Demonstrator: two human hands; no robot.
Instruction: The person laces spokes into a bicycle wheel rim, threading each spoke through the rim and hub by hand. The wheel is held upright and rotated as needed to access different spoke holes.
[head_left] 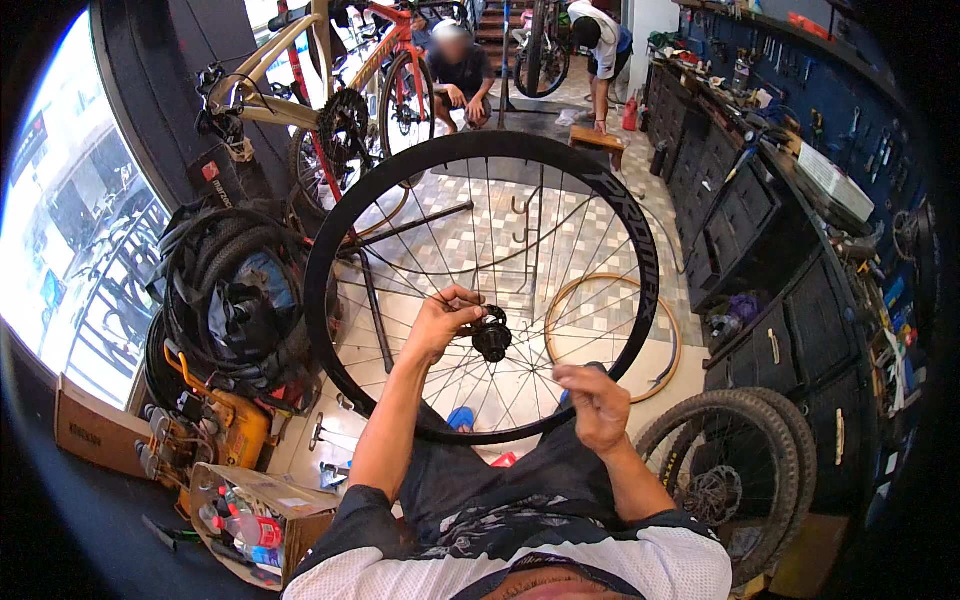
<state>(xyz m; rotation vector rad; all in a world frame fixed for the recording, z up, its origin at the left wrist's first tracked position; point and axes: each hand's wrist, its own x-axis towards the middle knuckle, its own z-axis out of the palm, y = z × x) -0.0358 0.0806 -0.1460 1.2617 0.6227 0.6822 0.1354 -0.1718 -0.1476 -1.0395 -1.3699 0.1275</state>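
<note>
A bicycle wheel with a deep black rim point(331, 342) and thin dark spokes stands in front of me, its lower edge against my legs. At its middle is the black hub point(491, 340), with a toothed, stepped body facing me. My left hand point(447, 322) reaches through from the left, thumb and fingers pinched at the hub's upper left end. Whether a small part sits between those fingertips is hard to see. My right hand point(597, 404) is raised by the lower right of the rim, its fingers curled together. Anything within them is hidden.
Several tyres and bags point(235, 290) are heaped at left, above a yellow machine point(240, 425) and a cardboard box point(270, 500) of bottles. Knobbly-tyred wheels point(745, 460) lean at right beside black drawers point(745, 230). A tan hoop point(672, 350) lies on the floor. Two people are farther back.
</note>
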